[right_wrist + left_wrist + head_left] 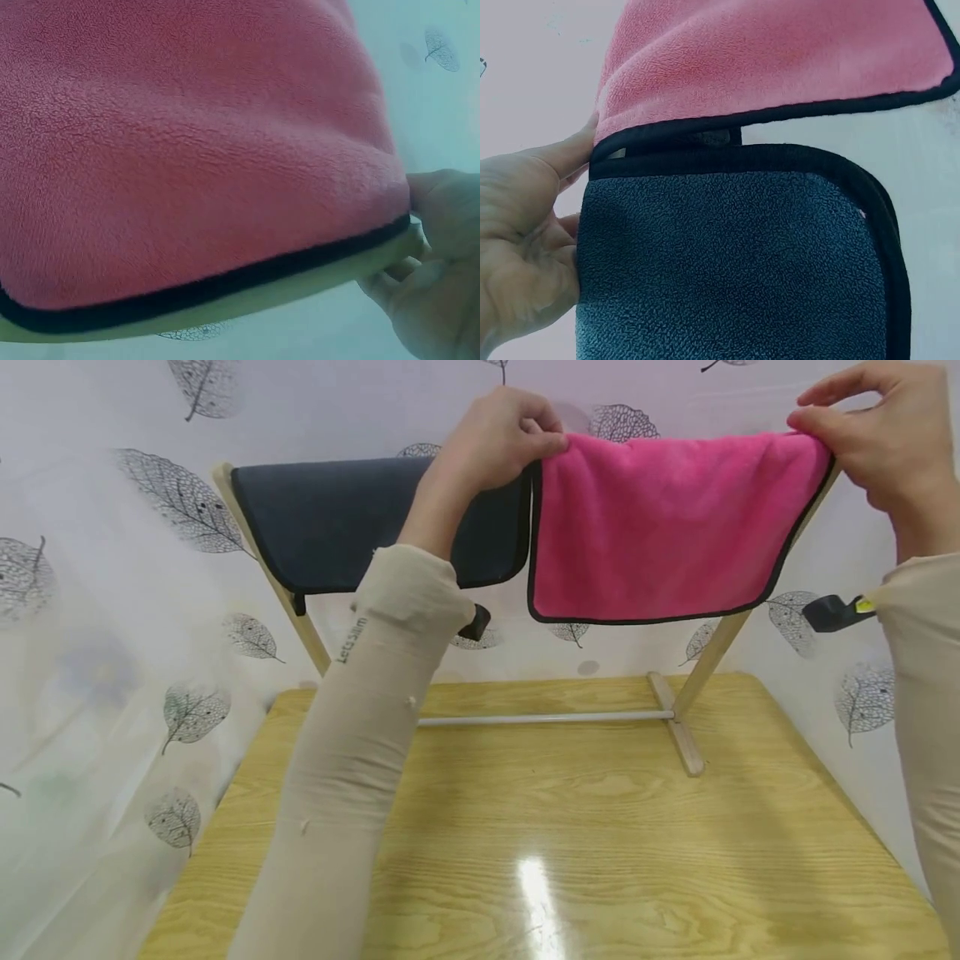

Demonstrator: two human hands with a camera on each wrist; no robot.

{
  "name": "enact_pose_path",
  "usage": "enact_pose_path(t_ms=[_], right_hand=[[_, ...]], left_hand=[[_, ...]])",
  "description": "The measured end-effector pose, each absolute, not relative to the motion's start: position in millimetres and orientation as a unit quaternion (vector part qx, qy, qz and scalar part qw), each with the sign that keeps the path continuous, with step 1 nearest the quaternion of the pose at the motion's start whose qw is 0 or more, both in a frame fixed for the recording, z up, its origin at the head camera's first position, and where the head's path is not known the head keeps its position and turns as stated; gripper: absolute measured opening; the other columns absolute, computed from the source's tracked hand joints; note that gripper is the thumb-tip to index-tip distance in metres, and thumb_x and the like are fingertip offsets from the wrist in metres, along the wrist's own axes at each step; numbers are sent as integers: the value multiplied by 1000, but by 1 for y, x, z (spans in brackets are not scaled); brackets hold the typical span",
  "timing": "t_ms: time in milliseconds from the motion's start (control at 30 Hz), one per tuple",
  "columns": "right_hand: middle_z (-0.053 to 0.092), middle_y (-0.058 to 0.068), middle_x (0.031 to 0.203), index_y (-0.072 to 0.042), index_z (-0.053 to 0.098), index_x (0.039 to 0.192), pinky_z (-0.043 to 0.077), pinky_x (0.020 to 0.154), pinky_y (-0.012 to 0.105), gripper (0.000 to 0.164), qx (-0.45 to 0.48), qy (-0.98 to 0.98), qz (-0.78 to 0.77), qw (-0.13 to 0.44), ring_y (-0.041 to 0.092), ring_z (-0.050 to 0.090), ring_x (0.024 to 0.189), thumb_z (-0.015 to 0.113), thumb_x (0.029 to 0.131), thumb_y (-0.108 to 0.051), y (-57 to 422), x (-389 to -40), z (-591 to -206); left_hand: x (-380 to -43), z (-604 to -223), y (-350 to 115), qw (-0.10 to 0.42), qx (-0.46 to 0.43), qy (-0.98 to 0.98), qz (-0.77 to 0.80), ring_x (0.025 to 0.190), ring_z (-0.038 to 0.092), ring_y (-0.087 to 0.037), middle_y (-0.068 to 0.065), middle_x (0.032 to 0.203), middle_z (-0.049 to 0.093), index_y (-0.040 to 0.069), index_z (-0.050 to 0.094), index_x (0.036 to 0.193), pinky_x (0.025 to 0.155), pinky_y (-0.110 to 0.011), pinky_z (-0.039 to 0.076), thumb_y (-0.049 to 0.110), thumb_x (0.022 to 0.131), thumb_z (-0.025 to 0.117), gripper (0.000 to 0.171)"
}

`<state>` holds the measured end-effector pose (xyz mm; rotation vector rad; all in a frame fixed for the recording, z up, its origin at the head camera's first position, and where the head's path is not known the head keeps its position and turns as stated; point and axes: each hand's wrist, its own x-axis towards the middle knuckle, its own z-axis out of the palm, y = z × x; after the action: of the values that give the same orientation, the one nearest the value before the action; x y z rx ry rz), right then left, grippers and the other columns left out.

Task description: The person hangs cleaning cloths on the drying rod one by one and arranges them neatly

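A pink towel (pixel 667 527) with black edging hangs folded over the top of a wooden rack, on its right half. My left hand (pixel 502 439) pinches the towel's top left corner between thumb and fingers. At the top right corner my right hand (pixel 885 439) holds the fold beside the rack's end, with its thumb on the cloth. A dark grey-blue towel (pixel 330 518), also black-edged, hangs on the left half, partly behind my left forearm. In the left wrist view the dark towel (pixel 735 255) lies close beside the pink one. The top rail is hidden under the cloth.
The rack's wooden right leg (pixel 708 664) stands on a crosswise foot (pixel 686 747). A white lower bar (pixel 547 719) runs just above the wooden table (pixel 600 827). Behind is a pale wall covering (pixel 82 693) with leaf prints.
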<state>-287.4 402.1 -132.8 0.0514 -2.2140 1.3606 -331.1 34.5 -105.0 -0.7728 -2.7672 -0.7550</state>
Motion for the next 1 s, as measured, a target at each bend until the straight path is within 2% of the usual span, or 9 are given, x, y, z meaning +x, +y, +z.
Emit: enact_pose_path(t_ms=[133,200,267,400,500,600,833,900,1000], right_hand=[[65,-17,88,-30,78,109,44,65,4,18,38,-843,477,244,2,54,70,68,101,-17,411,-285,-134],[65,-19,88,-27,77,117,45,84,7,22,52,-858,458,228,1,54,77,67,101,-16,415,-284,-136],[64,-22,90,-25,74,128,38,102,11,29,63,-871,437,214,1,53,82,66,102,-15,420,-282,-138],[64,-24,93,-25,67,139,23,117,20,39,77,-879,427,199,-2,54,85,66,102,-13,425,-282,-143],[63,-22,97,-23,70,136,27,113,15,35,85,-878,425,202,-1,54,87,64,103,-12,426,-282,-144],[62,-22,93,-26,74,127,29,108,15,28,76,-885,412,203,3,50,88,63,104,-14,426,-281,-141],[62,-21,85,-33,72,116,34,81,8,23,64,-898,395,181,7,48,85,58,106,-17,422,-280,-133],[62,-21,84,-35,71,111,36,76,9,22,63,-899,395,180,7,48,83,58,106,-17,421,-279,-132],[62,-19,83,-36,70,104,39,71,4,23,67,-890,407,195,5,50,78,58,106,-17,419,-278,-132]], left_hand=[[-330,-106,36,88,-246,-932,-253,99,50,-10,4,116,62,22,69,121,86,-25,40,41,106,57,26],[-329,-107,37,93,-240,-934,-247,98,49,-10,4,115,61,21,69,125,84,-25,40,40,106,56,30],[-329,-108,38,96,-233,-935,-249,97,49,-10,2,117,62,21,70,130,82,-25,41,40,107,55,33],[-329,-108,40,95,-211,-934,-271,100,52,-11,-2,128,64,21,67,138,86,-21,46,38,106,57,37],[-329,-108,40,102,-193,-934,-283,100,54,-12,-4,128,62,19,64,137,90,-22,49,38,106,58,37],[-330,-108,40,113,-192,-937,-269,95,52,-11,-1,120,61,16,64,132,88,-23,48,38,107,56,34],[-332,-106,34,90,-239,-934,-251,74,45,-10,1,80,53,15,74,106,72,-27,38,49,104,57,38],[-332,-105,31,71,-251,-930,-260,79,48,-10,1,84,59,15,76,107,75,-27,39,49,101,62,37],[-330,-103,28,48,-267,-921,-280,95,54,-13,-2,104,69,16,77,120,88,-24,45,43,98,69,36]])
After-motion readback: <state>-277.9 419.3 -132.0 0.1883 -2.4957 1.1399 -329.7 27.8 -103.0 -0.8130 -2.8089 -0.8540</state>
